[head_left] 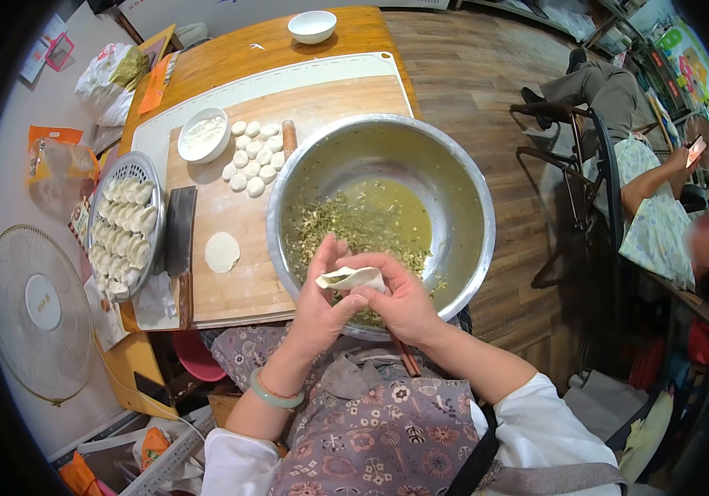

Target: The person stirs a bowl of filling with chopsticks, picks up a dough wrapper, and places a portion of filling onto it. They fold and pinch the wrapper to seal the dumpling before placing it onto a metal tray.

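Note:
A half-folded dumpling (353, 279) is pinched between both of my hands above the big steel bowl (463, 178), its dough folded over with greenish filling showing at the left. My left hand (321, 304) supports it from the left, and my right hand (402, 299) presses its right end with the fingers. Reddish chopsticks (408, 357) poke out below my right hand; whether I hold them is hidden. In the bowl, chopped green filling (330, 223) lies beside yellowish liquid. One flat dough wrapper (222, 252) lies on the wooden board (259, 285) left of my hands.
Several small dough rounds (254, 157) and a rolling pin (289, 139) lie behind, near a white bowl of flour (203, 136). A cleaver (180, 231) rests left, beside a metal tray of dumplings (154, 165). A fan (40, 306) stands left. A seated person (648, 194) holds a phone.

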Available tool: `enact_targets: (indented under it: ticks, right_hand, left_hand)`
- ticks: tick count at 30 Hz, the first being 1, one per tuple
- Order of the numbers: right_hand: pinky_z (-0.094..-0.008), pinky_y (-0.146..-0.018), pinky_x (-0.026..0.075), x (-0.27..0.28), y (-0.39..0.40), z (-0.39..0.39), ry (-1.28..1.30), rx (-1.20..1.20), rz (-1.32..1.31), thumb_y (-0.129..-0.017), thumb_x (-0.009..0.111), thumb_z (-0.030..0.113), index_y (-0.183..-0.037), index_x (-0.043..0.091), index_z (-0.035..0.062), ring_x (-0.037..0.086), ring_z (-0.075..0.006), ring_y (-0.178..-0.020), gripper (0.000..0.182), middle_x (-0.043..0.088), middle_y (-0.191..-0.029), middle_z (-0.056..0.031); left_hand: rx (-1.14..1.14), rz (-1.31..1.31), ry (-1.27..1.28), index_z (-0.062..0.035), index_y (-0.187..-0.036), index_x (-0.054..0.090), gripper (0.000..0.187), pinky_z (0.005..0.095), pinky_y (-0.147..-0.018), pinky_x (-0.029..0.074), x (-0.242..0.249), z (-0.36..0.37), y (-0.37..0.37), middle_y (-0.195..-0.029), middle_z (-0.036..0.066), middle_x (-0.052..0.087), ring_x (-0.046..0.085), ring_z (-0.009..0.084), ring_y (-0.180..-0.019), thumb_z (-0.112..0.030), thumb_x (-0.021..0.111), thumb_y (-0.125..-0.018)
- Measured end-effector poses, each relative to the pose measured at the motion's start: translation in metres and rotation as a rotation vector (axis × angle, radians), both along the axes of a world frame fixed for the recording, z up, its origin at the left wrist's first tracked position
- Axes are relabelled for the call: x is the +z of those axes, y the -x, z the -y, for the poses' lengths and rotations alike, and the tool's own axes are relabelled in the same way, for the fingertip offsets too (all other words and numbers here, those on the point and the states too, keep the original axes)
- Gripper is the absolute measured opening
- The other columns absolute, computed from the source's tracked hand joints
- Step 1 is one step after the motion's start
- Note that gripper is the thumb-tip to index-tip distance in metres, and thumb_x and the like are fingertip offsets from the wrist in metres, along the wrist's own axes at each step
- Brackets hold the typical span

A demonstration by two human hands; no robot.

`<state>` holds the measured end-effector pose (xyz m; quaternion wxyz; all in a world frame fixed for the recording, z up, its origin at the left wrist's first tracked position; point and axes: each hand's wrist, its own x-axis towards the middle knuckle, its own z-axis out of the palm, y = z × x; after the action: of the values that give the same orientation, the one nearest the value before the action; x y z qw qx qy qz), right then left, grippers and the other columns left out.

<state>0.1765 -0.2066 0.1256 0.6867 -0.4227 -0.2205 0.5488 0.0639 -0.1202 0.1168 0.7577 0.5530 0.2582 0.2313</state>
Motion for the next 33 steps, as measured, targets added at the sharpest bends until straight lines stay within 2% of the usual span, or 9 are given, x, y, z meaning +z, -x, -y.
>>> enact_targets:
  ticks: [2,5,18,20,24,26,30,32,33]
  right_hand:
    - [-0.0235,-0.086,0.042,0.000,0.003,0.001,0.012,0.035,0.059,-0.086,0.056,0.004,-0.116,0.051,0.0068,0.052,-0.0092,-0.100,0.030,0.054,-0.111,-0.0018]
    - [-0.0236,-0.086,0.041,-0.007,0.006,0.003,0.000,0.029,0.155,-0.086,0.056,0.005,-0.113,0.052,0.0066,0.052,-0.0093,-0.099,0.027,0.055,-0.109,-0.0013]
    - [-0.0301,-0.085,0.042,-0.005,0.000,0.004,-0.092,0.007,0.637,-0.079,0.058,-0.001,-0.109,0.051,0.0064,0.054,-0.0208,-0.097,0.031,0.055,-0.103,-0.0069]
    - [-0.0327,-0.083,0.044,0.008,-0.001,0.004,0.125,0.044,0.752,-0.078,0.061,0.003,-0.111,0.047,0.0059,0.056,-0.0222,-0.093,0.037,0.055,-0.102,-0.0091]
    - [-0.0313,-0.086,0.043,0.014,-0.005,0.001,0.129,0.029,0.786,-0.078,0.064,0.006,-0.113,0.045,0.0050,0.053,-0.0183,-0.098,0.040,0.053,-0.104,-0.0098]
    - [-0.0336,-0.090,0.041,0.025,-0.009,0.000,0.173,0.078,0.635,-0.076,0.069,0.013,-0.117,0.044,0.0053,0.050,-0.0221,-0.106,0.049,0.049,-0.114,-0.0125]
    - [-0.0367,-0.095,0.038,0.019,-0.018,-0.003,0.037,0.096,0.771,-0.072,0.074,0.025,-0.127,0.040,0.0065,0.040,-0.0249,-0.120,0.067,0.040,-0.128,-0.0141]
    - [-0.0419,-0.104,0.026,0.008,-0.020,-0.005,-0.056,0.126,0.711,-0.066,0.076,0.039,-0.135,0.035,0.0099,0.026,-0.0306,-0.130,0.085,0.023,-0.140,-0.0144]
    - [-0.0376,-0.105,0.025,0.006,-0.021,-0.007,-0.093,0.130,0.820,-0.067,0.074,0.044,-0.136,0.034,0.0128,0.025,-0.0287,-0.131,0.085,0.024,-0.140,-0.0146]
  left_hand:
    - [-0.011,0.082,-0.025,0.0038,-0.138,0.016,0.082,0.0371,-0.102,0.030,0.002,0.003,-0.004,-0.134,0.020,0.032,0.034,0.0263,-0.125,-0.027,0.066,-0.080]
    - [-0.034,0.044,-0.126,-0.0001,-0.137,0.022,0.083,0.0348,-0.100,0.033,0.001,0.001,-0.005,-0.129,0.016,0.039,0.039,0.0228,-0.119,-0.042,0.065,-0.080]
    - [-0.079,-0.210,-0.720,0.0050,-0.130,0.033,0.063,0.0377,-0.084,0.044,0.017,-0.006,0.003,-0.110,0.023,0.054,0.056,0.0333,-0.099,-0.032,0.057,-0.085]
    - [-0.028,-0.297,-1.032,0.0049,-0.126,0.039,0.055,0.0388,-0.075,0.047,0.018,-0.005,0.003,-0.103,0.020,0.057,0.058,0.0343,-0.091,-0.030,0.055,-0.087]
    - [-0.068,-0.348,-1.034,0.0047,-0.121,0.045,0.048,0.0322,-0.065,0.048,0.020,-0.007,0.006,-0.096,0.014,0.061,0.061,0.0242,-0.081,-0.034,0.047,-0.092]
    - [-0.142,-0.307,-0.305,0.0044,-0.118,0.048,0.051,0.0236,-0.058,0.045,0.038,-0.006,0.008,-0.091,0.008,0.062,0.059,0.0123,-0.073,-0.040,0.036,-0.095]
    - [-0.047,-0.144,-0.325,0.0043,-0.118,0.048,0.058,0.0177,-0.056,0.042,0.022,-0.002,0.009,-0.090,0.006,0.061,0.055,0.0064,-0.072,-0.046,0.028,-0.095]
    - [-0.039,-0.054,-0.298,0.0038,-0.119,0.048,0.058,0.0191,-0.055,0.043,0.028,-0.001,0.006,-0.089,0.008,0.061,0.056,0.0097,-0.069,-0.045,0.030,-0.095]
    - [-0.094,-0.089,-0.300,0.0037,-0.120,0.047,0.059,0.0175,-0.059,0.043,0.027,-0.002,0.011,-0.091,0.008,0.062,0.056,0.0087,-0.074,-0.047,0.029,-0.095]
